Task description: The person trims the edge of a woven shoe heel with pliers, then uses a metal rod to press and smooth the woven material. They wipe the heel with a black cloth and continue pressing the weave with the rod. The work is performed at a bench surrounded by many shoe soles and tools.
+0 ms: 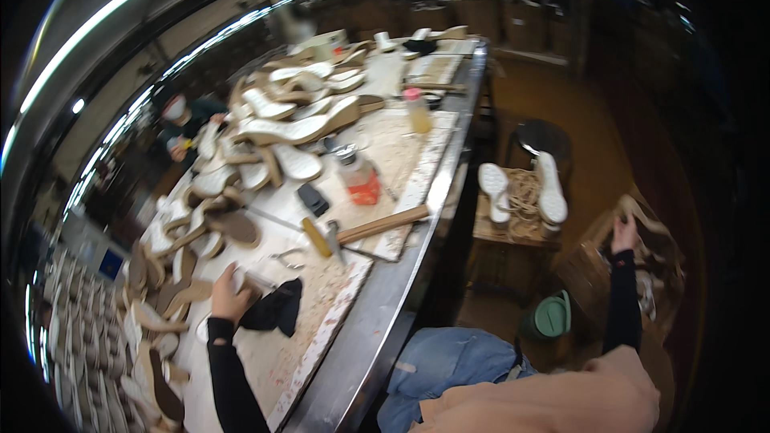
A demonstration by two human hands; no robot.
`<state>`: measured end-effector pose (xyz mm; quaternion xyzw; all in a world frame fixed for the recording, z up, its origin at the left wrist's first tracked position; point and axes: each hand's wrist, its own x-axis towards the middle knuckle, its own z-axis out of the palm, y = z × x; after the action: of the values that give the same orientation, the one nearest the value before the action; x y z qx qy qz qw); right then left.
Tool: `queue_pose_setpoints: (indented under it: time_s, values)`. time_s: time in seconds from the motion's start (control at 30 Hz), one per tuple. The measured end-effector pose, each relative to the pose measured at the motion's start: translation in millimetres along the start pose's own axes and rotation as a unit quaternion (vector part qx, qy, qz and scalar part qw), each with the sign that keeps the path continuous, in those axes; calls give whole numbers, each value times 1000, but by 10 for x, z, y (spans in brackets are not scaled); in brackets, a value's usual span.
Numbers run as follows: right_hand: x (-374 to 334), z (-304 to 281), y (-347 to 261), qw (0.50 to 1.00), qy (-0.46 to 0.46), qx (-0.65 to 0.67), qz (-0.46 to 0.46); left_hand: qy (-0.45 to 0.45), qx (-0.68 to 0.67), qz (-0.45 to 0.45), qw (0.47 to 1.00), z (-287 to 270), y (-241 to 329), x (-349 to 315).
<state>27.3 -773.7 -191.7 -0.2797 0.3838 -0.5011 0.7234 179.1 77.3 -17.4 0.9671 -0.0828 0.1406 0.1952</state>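
My left hand (228, 297) is over the near left of the workbench, its fingers closed on something pale that I cannot make out. Beside it, a black cloth (277, 309) lies on the board. On the right, away from the bench, my right hand (624, 234) grips a tan, curved shoe sole (644, 215) above a large brown bag (589, 273) with more tan pieces by it. White and tan wedge soles (301, 124) are heaped along the bench's far left side. A hammer (316, 236) and a pair of pincers (286, 259) lie ahead of my left hand.
A red-labelled jar (358, 178), a pink-capped bottle (418, 112), a black block (313, 200) and a wooden strip (383, 224) occupy the bench. A low stand (517, 250) holds two white soles and cords. Nearby are a green bucket (552, 315) and a round stool (545, 138). Across the bench, a person (183, 120) works.
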Motion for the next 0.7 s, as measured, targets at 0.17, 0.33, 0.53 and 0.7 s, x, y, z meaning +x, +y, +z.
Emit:
queue_pose_setpoints:
  time_s: [0.17,0.33,0.53,0.7]
  values:
    - [-752,592,81,973,-216,-81,-10,98,-16,-17,995,-176,306,-176]
    - [-2229,1405,68,857,-488,-159,-56,260,-84,-32,961,-477,857,-855]
    - [-3496,1815,415,735,-654,-171,42,314,-28,-50,948,-250,1355,-1872]
    - [-4347,2038,800,607,-766,-168,123,258,4,-84,963,-116,1427,-2315]
